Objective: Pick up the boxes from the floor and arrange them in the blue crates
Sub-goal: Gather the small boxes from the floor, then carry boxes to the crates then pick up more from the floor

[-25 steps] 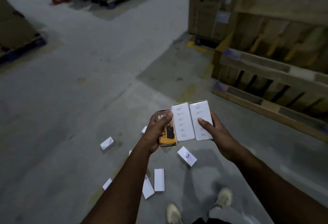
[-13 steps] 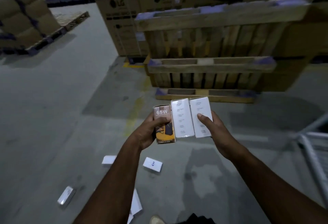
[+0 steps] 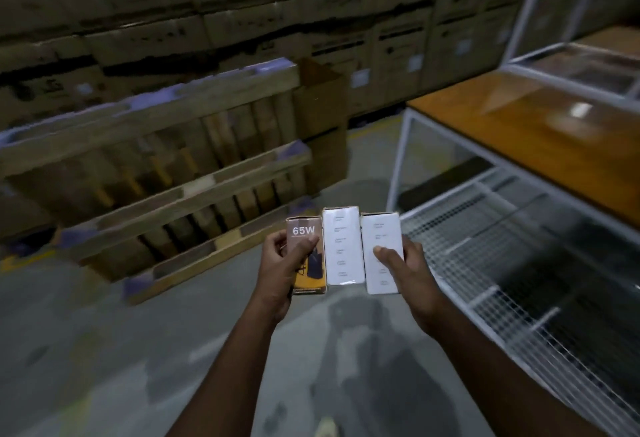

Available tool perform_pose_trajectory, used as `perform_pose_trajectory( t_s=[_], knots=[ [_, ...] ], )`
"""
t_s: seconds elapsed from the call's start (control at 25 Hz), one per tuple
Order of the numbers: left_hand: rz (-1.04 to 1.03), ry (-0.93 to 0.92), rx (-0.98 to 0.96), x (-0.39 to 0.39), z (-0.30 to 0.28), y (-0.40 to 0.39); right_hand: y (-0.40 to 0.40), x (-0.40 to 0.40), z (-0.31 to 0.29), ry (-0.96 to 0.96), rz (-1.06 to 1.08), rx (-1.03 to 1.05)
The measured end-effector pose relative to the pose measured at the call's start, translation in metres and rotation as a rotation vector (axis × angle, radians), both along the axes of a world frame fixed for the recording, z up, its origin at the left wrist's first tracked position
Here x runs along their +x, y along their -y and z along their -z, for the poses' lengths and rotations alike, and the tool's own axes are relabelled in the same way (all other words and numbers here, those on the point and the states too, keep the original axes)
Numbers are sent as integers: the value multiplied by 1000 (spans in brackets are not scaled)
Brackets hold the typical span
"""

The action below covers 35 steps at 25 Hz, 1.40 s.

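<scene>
While you stand beside the wire shelf [image 3: 485, 246], your left hand [image 3: 280, 270] grips the brown box [image 3: 304, 228]; your right hand [image 3: 405, 274] holds two white boxes [image 3: 360, 246], all touching, side by side.

Warehouse: stacked cartons [image 3: 242, 21], pallets [image 3: 156, 145]

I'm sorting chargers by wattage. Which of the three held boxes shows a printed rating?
The brown-and-orange box in the left hand, marked 65W. The middle white box and right white box show only faint text.
</scene>
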<state>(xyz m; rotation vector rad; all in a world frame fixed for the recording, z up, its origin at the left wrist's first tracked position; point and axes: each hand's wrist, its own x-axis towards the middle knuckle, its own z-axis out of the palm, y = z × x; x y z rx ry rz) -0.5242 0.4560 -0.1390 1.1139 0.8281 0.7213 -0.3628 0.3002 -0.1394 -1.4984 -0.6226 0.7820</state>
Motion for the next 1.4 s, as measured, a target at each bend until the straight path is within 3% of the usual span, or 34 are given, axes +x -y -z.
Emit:
perform_pose_trajectory(
  t_s=[0.32, 0.6, 0.92, 1.4],
  knots=[
    [469, 105, 21, 174, -19, 26, 74, 72, -24, 64, 587, 6],
    [841, 138, 30, 287, -34, 113, 166, 114, -37, 62, 1009, 3],
    [1027, 205, 85, 412, -64, 218, 271, 215, -58, 150, 1134, 116],
    [1020, 328, 303, 583, -154, 312, 374, 396, -154, 394, 1109, 41]
  ],
)
